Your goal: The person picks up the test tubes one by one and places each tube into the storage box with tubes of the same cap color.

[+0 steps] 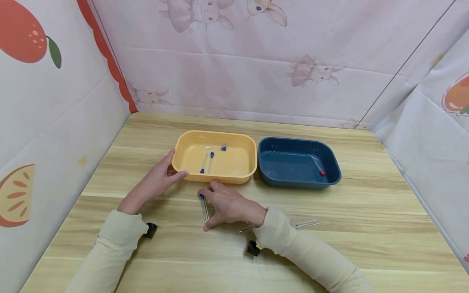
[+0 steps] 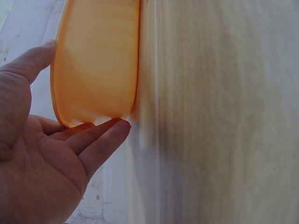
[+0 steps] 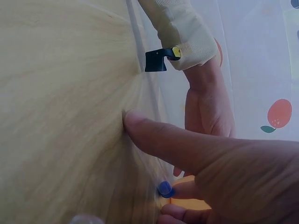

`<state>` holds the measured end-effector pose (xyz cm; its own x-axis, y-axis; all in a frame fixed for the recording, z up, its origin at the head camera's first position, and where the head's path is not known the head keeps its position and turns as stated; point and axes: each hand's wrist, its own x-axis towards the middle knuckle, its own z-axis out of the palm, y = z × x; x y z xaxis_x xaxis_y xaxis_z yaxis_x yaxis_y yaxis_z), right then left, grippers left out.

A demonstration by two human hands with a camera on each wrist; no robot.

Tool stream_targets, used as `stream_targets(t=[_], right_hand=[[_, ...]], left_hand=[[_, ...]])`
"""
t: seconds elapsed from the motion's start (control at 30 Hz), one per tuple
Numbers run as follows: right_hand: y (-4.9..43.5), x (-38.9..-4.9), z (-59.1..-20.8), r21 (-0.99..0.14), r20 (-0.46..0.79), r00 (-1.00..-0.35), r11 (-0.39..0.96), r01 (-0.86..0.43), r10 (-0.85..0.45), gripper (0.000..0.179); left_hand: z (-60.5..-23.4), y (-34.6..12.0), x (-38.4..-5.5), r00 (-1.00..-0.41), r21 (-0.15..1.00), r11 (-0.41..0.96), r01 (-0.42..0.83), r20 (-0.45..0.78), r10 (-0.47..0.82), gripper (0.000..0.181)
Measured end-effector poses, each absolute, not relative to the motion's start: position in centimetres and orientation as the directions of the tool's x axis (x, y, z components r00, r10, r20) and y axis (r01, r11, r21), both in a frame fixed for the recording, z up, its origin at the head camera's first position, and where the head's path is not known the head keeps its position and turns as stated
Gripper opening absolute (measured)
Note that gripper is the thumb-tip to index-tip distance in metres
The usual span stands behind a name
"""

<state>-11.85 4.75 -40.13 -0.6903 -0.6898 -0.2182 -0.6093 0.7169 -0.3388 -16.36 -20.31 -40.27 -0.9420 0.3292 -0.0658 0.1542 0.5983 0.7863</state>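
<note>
My left hand [image 1: 157,179] is at the left front corner of a yellow plastic basin [image 1: 253,162], thumb at its rim and outstretched fingers against its outer wall. In the left wrist view the fingers [image 2: 105,144] lie along that corner. In front of the basin, my right hand [image 1: 229,203] spans a clear test tube with a blue cap [image 1: 202,196] at the tabletop. Its index finger is at the cap and its thumb [image 3: 154,135] at the other end. Several blue-capped tubes [image 1: 210,162] lie inside the yellow basin.
A dark blue basin [image 1: 293,182] stands beside the yellow one, a red-capped tube [image 1: 321,171] in it. More clear tubes [image 1: 307,224] lie on the wooden table [image 1: 373,228], partly hidden under my right wrist. Printed cloth [image 1: 227,93] hangs behind and at the sides.
</note>
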Motion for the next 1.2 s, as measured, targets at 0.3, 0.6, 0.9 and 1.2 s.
stream_targets(t=[0.3, 0.6, 0.9, 1.2], right_hand=[[4.7, -11.9, -40.2, -0.324, -0.207, -0.695, 0.719, -0.615, -0.688, 0.096], [4.8, -11.8, -40.4, -0.316, -0.190, -0.694, 0.713, -0.626, -0.694, 0.094], [5.3, -11.5, -39.9, -0.374, -0.194, -0.681, 0.695, -0.614, -0.706, 0.096], [5.7, -10.9, -38.5, -0.431, -0.166, -0.668, 0.662, -0.613, -0.726, 0.099]], left_hand=[[-40.2, -20.3, -16.3, -0.943, 0.787, 0.599, 0.149, -0.070, 0.326, 0.093], [-40.2, -20.2, -16.3, -0.944, 0.792, 0.591, 0.154, -0.059, 0.326, 0.092], [-40.4, -20.4, -16.3, -0.940, 0.791, 0.590, 0.163, -0.057, 0.337, 0.092], [-40.4, -20.4, -16.4, -0.940, 0.795, 0.586, 0.156, -0.063, 0.336, 0.093]])
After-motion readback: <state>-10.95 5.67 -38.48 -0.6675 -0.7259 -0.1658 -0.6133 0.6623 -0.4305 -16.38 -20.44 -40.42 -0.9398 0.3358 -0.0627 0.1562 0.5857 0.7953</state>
